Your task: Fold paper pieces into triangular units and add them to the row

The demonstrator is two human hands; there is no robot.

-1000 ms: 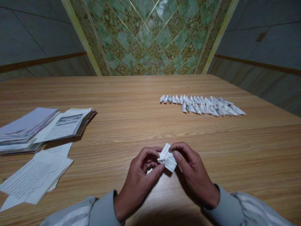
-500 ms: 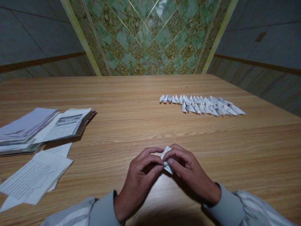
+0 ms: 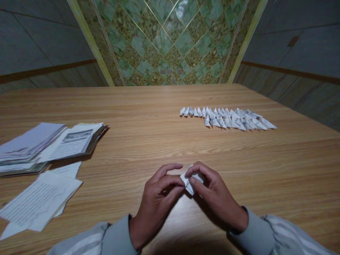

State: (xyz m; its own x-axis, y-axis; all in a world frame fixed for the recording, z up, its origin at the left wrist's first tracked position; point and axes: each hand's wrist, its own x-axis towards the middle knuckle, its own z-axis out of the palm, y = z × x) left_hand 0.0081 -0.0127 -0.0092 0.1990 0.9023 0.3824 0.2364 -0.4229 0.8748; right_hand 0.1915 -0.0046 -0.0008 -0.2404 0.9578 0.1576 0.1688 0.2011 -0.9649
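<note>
A small folded piece of white printed paper (image 3: 189, 188) is held between my two hands, just above the near middle of the table. My left hand (image 3: 159, 198) pinches its left corner between thumb and middle finger, with the index finger lifted clear. On the other side, my right hand (image 3: 216, 194) grips the paper with thumb and fingertips, which cover part of it. Beyond them, toward the right, several small pointed folded paper pieces (image 3: 231, 120) stand in two close rows.
The wooden table (image 3: 132, 138) reaches back toward a green patterned tiled wall (image 3: 170, 42). At the left lies a stack of papers and booklets (image 3: 32, 141). In front of that stack, a few loose printed sheets (image 3: 45, 198) overlap each other.
The folded paper has been opened out wider, with more of it showing under my right fingers. My left index finger has lifted away from it.
</note>
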